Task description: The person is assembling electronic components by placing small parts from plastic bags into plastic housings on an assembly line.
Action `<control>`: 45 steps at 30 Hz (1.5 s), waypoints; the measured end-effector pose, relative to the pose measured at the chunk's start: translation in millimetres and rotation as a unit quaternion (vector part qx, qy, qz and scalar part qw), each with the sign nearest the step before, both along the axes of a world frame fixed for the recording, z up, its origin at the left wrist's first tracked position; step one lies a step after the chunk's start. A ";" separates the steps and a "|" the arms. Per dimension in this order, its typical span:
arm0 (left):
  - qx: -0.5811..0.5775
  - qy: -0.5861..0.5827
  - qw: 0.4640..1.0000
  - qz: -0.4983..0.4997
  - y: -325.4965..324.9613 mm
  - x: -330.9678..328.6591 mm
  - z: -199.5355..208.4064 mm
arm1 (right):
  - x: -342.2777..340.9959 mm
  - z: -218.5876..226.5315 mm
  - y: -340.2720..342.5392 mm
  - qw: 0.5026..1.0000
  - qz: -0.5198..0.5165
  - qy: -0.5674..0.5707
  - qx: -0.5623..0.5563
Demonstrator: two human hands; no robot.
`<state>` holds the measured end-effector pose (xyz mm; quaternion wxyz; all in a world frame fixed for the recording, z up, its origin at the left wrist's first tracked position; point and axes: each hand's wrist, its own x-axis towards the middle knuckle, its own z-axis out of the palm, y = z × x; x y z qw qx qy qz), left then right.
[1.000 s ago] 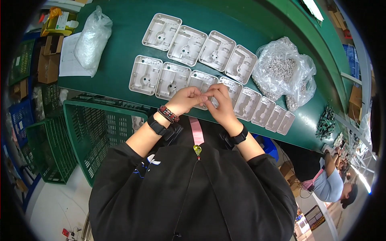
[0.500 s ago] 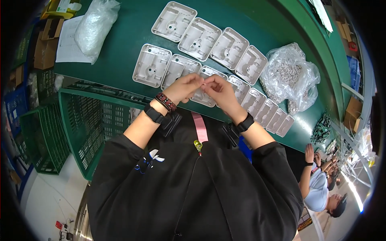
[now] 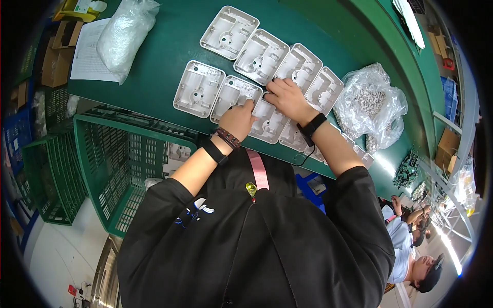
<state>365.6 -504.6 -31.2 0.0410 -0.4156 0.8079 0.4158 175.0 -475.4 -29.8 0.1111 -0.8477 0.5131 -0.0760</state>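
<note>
Two rows of open light-grey plastic housings (image 3: 199,87) lie on the green table, with moulded posts and a round boss inside each. My left hand (image 3: 238,120) is over the near row, its thumb and curled fingers reaching into the second housing (image 3: 224,97) from the left. Just right of it, my right hand (image 3: 290,98) is bent, fingertips together by the upper edge of the third near-row housing (image 3: 268,126), close to the far-row housing (image 3: 261,56). Whatever either set of fingertips holds is hidden or too small to name.
A clear bag of small pale parts (image 3: 370,102) stands right of the rows, with a dark heap (image 3: 408,167) beyond. A plastic-wrapped bundle (image 3: 126,38) lies on a paper sheet (image 3: 87,54) at left. Green crates (image 3: 105,169) stand below the table edge. A co-worker (image 3: 403,246) is at lower right.
My hands were together above the near row, fingertips meeting; now they are apart. The left has come down to the second housing, the right has moved up and right.
</note>
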 end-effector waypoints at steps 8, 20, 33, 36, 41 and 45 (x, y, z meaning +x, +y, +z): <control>0.001 0.037 0.999 0.002 -2.8 4.9 -3.5 | -1.8 6.6 10.5 0.999 -0.015 0.048 -0.017; -0.003 0.090 0.995 0.042 -12.2 12.1 1.1 | -2.4 11.7 21.9 0.994 -0.112 -0.009 -0.001; 0.006 0.082 0.996 0.032 1.5 10.5 -4.2 | -4.8 5.7 23.6 0.995 -0.071 0.060 -0.022; 0.008 0.090 0.996 0.024 -2.1 12.8 -4.3 | -4.1 4.9 20.2 0.996 -0.061 0.066 -0.023; 0.007 0.082 0.996 0.019 -5.4 13.3 -0.2 | -1.0 5.9 16.2 0.996 -0.043 0.070 -0.042; 0.005 0.103 0.994 0.021 -5.5 12.3 -1.3 | -1.9 7.6 14.6 0.996 -0.033 0.064 -0.060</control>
